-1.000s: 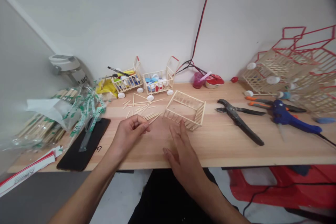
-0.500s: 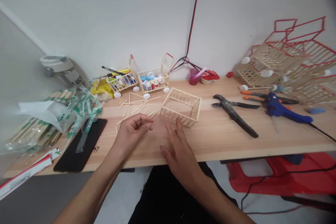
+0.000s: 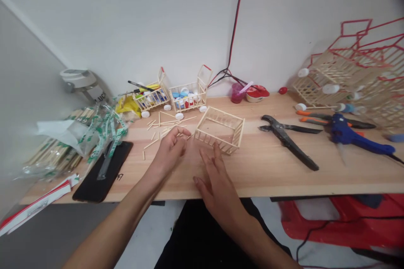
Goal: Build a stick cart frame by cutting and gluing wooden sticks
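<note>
My left hand point(image 3: 170, 150) reaches over the wooden desk point(image 3: 271, 168) into a scatter of short wooden sticks point(image 3: 164, 126), its fingers curled around the sticks at their tips. My right hand point(image 3: 217, 180) lies flat on the desk with fingers spread, holding nothing, its fingertips just short of an open-topped basket of wooden sticks point(image 3: 220, 129). Behind the sticks stand two small stick carts on white wheels, the left cart point(image 3: 152, 96) and the right cart point(image 3: 189, 96), both filled with coloured caps.
Black pliers point(image 3: 288, 141) and a blue glue gun point(image 3: 356, 136) lie to the right. Larger red-edged stick baskets point(image 3: 353, 80) are stacked at far right. Bagged chopsticks point(image 3: 69, 143) and a black phone point(image 3: 101, 172) sit at the left. A red stool point(image 3: 341, 218) stands below the desk.
My left hand has moved forward from the desk's front area into the loose sticks and curled its fingers there. My right hand has stayed flat near the basket.
</note>
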Action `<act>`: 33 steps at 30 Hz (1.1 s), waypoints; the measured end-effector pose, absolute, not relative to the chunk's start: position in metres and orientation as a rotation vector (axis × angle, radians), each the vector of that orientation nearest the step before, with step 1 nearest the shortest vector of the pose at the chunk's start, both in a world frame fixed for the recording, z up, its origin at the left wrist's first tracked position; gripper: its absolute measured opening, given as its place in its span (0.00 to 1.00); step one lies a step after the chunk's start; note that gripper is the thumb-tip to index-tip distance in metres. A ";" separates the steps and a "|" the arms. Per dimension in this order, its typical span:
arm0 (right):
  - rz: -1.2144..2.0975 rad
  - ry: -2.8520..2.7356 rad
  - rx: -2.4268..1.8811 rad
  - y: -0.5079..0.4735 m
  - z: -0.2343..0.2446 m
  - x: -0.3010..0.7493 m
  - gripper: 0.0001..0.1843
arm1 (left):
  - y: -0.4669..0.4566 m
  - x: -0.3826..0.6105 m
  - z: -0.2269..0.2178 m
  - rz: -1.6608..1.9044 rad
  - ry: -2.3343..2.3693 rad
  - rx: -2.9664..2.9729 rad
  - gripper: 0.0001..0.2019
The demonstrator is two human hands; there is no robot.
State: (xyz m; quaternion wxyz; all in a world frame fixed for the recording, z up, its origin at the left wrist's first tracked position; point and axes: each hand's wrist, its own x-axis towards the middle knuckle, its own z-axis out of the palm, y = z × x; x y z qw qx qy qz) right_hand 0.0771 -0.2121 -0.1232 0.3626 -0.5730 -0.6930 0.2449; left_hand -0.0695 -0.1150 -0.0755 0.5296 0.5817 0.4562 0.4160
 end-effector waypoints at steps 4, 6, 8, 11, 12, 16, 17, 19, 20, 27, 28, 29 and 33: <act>0.630 -1.776 -1.497 -0.213 -0.124 0.079 0.32 | -0.109 -0.071 -0.077 1.045 1.044 1.352 0.13; 0.620 -1.781 -1.497 -0.213 -0.124 0.080 0.32 | -0.109 -0.073 -0.076 1.070 1.042 1.345 0.13; 0.607 -1.787 -1.491 -0.214 -0.125 0.080 0.31 | -0.109 -0.075 -0.074 1.073 1.039 1.326 0.14; 0.600 -1.804 -1.484 -0.213 -0.126 0.082 0.31 | -0.109 -0.076 -0.074 1.073 1.039 1.282 0.13; 0.600 -1.811 -1.482 -0.213 -0.127 0.082 0.31 | -0.109 -0.076 -0.074 1.071 1.042 1.271 0.12; 0.593 -1.807 -1.492 -0.213 -0.128 0.082 0.31 | -0.108 -0.072 -0.075 1.067 1.067 1.269 0.10; 0.588 -1.807 -1.492 -0.213 -0.128 0.082 0.31 | -0.108 -0.071 -0.076 1.072 1.067 1.274 0.11; 0.578 -1.816 -1.482 -0.213 -0.127 0.082 0.31 | -0.109 -0.068 -0.077 1.095 1.049 1.264 0.13; 0.570 -1.821 -1.474 -0.213 -0.127 0.082 0.31 | -0.110 -0.066 -0.077 1.102 1.036 1.249 0.15; 0.493 -1.825 -1.474 -0.216 -0.132 0.080 0.33 | -0.106 -0.054 -0.080 1.102 1.095 1.359 0.21; 0.480 -1.826 -1.476 -0.216 -0.133 0.079 0.33 | -0.105 -0.053 -0.080 1.089 1.102 1.346 0.19; 0.469 -1.828 -1.476 -0.217 -0.134 0.078 0.34 | -0.104 -0.052 -0.080 1.073 1.104 1.322 0.18; 0.441 -1.828 -1.475 -0.217 -0.134 0.077 0.34 | -0.105 -0.051 -0.081 1.073 1.118 1.332 0.15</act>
